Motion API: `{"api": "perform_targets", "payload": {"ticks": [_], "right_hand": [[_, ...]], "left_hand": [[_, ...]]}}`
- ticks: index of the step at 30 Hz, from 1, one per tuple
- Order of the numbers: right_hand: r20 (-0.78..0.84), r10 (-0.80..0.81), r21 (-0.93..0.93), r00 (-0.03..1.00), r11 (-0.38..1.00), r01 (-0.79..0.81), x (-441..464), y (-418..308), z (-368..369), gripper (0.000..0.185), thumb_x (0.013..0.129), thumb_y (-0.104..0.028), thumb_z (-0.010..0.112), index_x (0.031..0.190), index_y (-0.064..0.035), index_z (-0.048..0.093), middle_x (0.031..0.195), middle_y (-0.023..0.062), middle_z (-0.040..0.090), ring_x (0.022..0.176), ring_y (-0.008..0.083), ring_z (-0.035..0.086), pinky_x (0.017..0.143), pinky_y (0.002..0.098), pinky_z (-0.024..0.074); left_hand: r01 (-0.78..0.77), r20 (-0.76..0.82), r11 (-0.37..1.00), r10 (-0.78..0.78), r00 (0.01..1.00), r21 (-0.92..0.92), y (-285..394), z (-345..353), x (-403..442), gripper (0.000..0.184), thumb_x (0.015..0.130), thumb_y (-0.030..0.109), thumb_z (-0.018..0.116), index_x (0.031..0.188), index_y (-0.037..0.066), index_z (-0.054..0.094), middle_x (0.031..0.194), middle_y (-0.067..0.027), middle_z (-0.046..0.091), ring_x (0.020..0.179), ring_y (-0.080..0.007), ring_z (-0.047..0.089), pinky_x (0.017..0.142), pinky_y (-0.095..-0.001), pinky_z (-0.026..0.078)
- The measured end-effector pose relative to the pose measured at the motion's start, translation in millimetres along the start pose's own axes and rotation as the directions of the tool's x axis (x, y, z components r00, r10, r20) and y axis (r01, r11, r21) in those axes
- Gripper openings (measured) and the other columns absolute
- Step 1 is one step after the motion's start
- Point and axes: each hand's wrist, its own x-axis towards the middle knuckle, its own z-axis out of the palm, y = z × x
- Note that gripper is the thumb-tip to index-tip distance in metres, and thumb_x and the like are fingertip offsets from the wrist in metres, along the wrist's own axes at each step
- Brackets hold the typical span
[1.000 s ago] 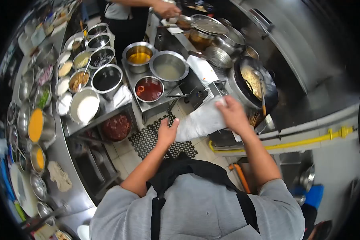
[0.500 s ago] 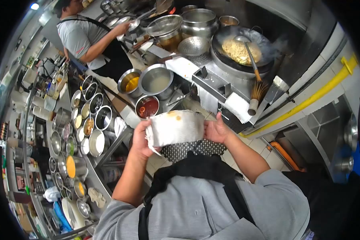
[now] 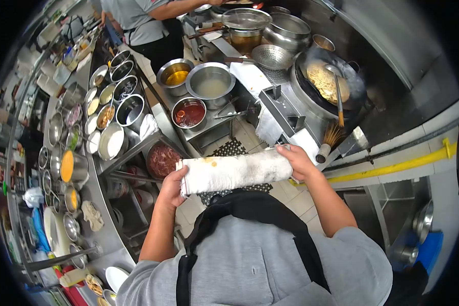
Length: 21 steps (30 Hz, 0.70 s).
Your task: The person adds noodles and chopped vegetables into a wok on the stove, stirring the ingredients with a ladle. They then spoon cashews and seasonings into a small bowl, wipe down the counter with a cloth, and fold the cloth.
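A folded white towel (image 3: pixel 237 171) with yellowish and grey stains stretches across in front of my chest. My left hand (image 3: pixel 173 187) grips its left end, thumb on top. At the right end, my right hand (image 3: pixel 299 162) is closed on the towel, its fingers partly hidden beneath. Beyond the towel, to the right, a black wok (image 3: pixel 358 96) sits on the stove with steaming noodles (image 3: pixel 325 80) and a wooden-handled ladle (image 3: pixel 340 102) in it. A bamboo brush (image 3: pixel 333 136) lies just past my right hand.
Ahead stand a pot of red sauce (image 3: pixel 189 113), a wide pot of cloudy liquid (image 3: pixel 210 84) and a pot of yellow liquid (image 3: pixel 175 75). Many ingredient containers line the left counter (image 3: pixel 112 224). A co-worker (image 3: pixel 137 23) stands at the far stove. A yellow pipe (image 3: pixel 392 166) runs along the right.
The towel has gone from a shorter, thicker bundle to a longer, flatter strip, and my hands are farther apart. The head view has shifted, and the co-worker now appears higher in it.
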Motion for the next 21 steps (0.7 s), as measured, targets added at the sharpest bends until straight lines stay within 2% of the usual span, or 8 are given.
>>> {"api": "perform_targets", "payload": {"ticks": [1, 4, 7, 10, 12, 15, 18, 21], "right_hand": [[0.130, -0.039, 0.044, 0.991, 0.998, 0.034, -8.1, -5.7, 7.0, 0.022, 0.091, -0.013, 0.058, 0.107, 0.0028, 0.057, 0.101, 0.0101, 0.065, 0.095, 0.0180, 0.063, 0.086, 0.0320, 0.0506], [0.223, -0.054, -0.030, 0.973, 0.998, 0.062, 5.1, 1.9, 12.6, 0.022, 0.091, -0.010, 0.057, 0.110, 0.0018, 0.056, 0.101, 0.0088, 0.065, 0.094, 0.0164, 0.062, 0.085, 0.0304, 0.0502], [0.059, -0.179, -0.139, 0.982, 0.973, 0.186, 33.5, 22.2, 20.7, 0.016, 0.093, -0.010, 0.054, 0.105, -0.0002, 0.056, 0.094, 0.0061, 0.064, 0.085, 0.0119, 0.060, 0.078, 0.0276, 0.0488], [-0.073, -0.342, -0.230, 0.937, 0.920, 0.318, 38.5, 26.3, 31.3, 0.015, 0.094, -0.014, 0.053, 0.099, -0.0002, 0.055, 0.089, 0.0046, 0.061, 0.081, 0.0091, 0.055, 0.075, 0.0266, 0.0465], [-0.150, -0.521, -0.516, 0.840, 0.766, 0.383, 37.0, 27.1, 38.5, 0.021, 0.095, -0.019, 0.052, 0.099, 0.0011, 0.053, 0.088, 0.0048, 0.059, 0.082, 0.0099, 0.052, 0.074, 0.0274, 0.0450], [-0.076, -0.621, -0.661, 0.780, 0.617, 0.426, 17.0, 15.2, 47.1, 0.025, 0.095, -0.023, 0.052, 0.101, 0.0018, 0.052, 0.086, 0.0058, 0.058, 0.082, 0.0107, 0.050, 0.074, 0.0286, 0.0440], [-0.064, -0.684, -0.768, 0.727, 0.499, 0.401, 3.6, 7.1, 44.9, 0.025, 0.096, -0.022, 0.051, 0.101, 0.0020, 0.054, 0.082, 0.0046, 0.057, 0.078, 0.0093, 0.050, 0.071, 0.0276, 0.0441], [-0.140, -0.640, -0.801, 0.755, 0.522, 0.294, -16.3, -13.0, 60.4, 0.026, 0.096, -0.024, 0.051, 0.098, 0.0021, 0.056, 0.077, 0.0027, 0.057, 0.074, 0.0074, 0.050, 0.069, 0.0252, 0.0439]], "left_hand": [[-0.025, 0.030, 0.998, 0.027, 0.999, -0.051, 1.7, -0.1, -9.0, 0.041, 0.091, 0.020, 0.052, 0.121, -0.007, 0.049, 0.115, -0.0185, 0.061, 0.101, -0.0284, 0.063, 0.091, -0.0395, 0.051], [-0.066, 0.058, 0.994, 0.071, 0.996, -0.089, -4.2, -12.4, -14.9, 0.043, 0.084, 0.018, 0.061, 0.119, -0.006, 0.052, 0.111, -0.0160, 0.063, 0.098, -0.0265, 0.065, 0.088, -0.0383, 0.052], [-0.174, -0.087, 0.902, 0.225, 0.970, 0.396, -10.9, -24.1, 1.6, 0.028, 0.083, 0.013, 0.066, 0.107, -0.002, 0.061, 0.098, -0.0087, 0.067, 0.085, -0.0173, 0.064, 0.078, -0.0320, 0.052], [-0.223, -0.122, 0.856, 0.312, 0.942, 0.467, -20.1, -33.7, 14.3, 0.021, 0.086, 0.014, 0.064, 0.102, -0.001, 0.063, 0.094, -0.0066, 0.066, 0.082, -0.0142, 0.062, 0.074, -0.0291, 0.050], [-0.281, -0.118, 0.826, 0.382, 0.917, 0.489, -30.0, -35.8, 25.5, 0.021, 0.090, 0.019, 0.062, 0.097, -0.001, 0.063, 0.089, -0.0037, 0.066, 0.077, -0.0103, 0.059, 0.070, -0.0261, 0.048], [-0.490, -0.105, 0.612, 0.684, 0.722, 0.621, -37.1, -32.2, 35.1, 0.028, 0.094, 0.024, 0.055, 0.089, -0.002, 0.062, 0.076, -0.0007, 0.061, 0.067, -0.0076, 0.050, 0.063, -0.0263, 0.043], [-0.430, -0.122, 0.515, 0.734, 0.668, 0.742, -33.7, -22.3, 31.7, 0.032, 0.095, 0.026, 0.053, 0.085, -0.003, 0.060, 0.071, -0.0034, 0.059, 0.067, -0.0086, 0.049, 0.062, -0.0279, 0.043], [-0.388, -0.075, 0.520, 0.664, 0.744, 0.761, -26.0, -28.9, 29.6, 0.035, 0.096, 0.028, 0.050, 0.084, -0.003, 0.060, 0.069, -0.0056, 0.060, 0.065, -0.0100, 0.051, 0.061, -0.0296, 0.044]]}}
